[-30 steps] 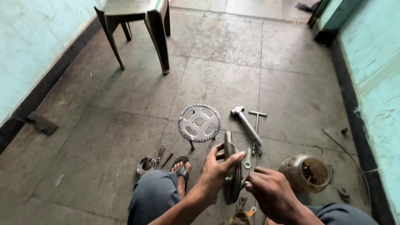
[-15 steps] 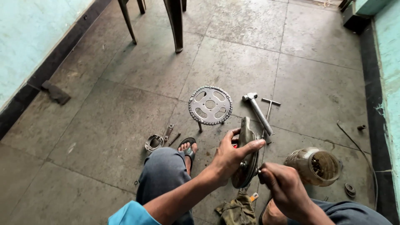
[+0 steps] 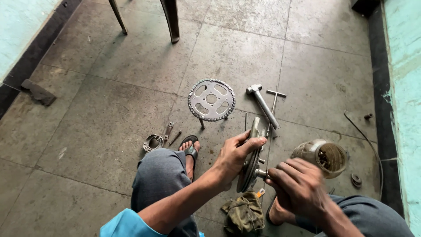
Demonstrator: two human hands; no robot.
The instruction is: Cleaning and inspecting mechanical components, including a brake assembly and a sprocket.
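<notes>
My left hand [image 3: 235, 156] grips the rim of a round metal hub plate [image 3: 250, 160] that stands on edge on the floor in front of me. My right hand [image 3: 297, 188] is closed around the short axle stub [image 3: 261, 174] that sticks out of the plate's centre. A toothed sprocket [image 3: 211, 99] lies flat on the floor just beyond, apart from both hands. Beside it lie a hammer [image 3: 263, 105] and a T-handle wrench [image 3: 272, 105]. My sandalled foot [image 3: 190, 151] rests left of the plate.
An open jar of small metal parts [image 3: 324, 156] lies on its side at right. A greasy rag [image 3: 244, 212] sits under the plate. Brake shoes and small tools [image 3: 158, 138] lie at left. Chair legs [image 3: 170, 19] stand at the far side. A wire [image 3: 364, 134] runs along the right wall.
The view has shifted down and closer to the floor. My left hand keeps its grip on the plate. My right hand has closed more tightly around the axle stub.
</notes>
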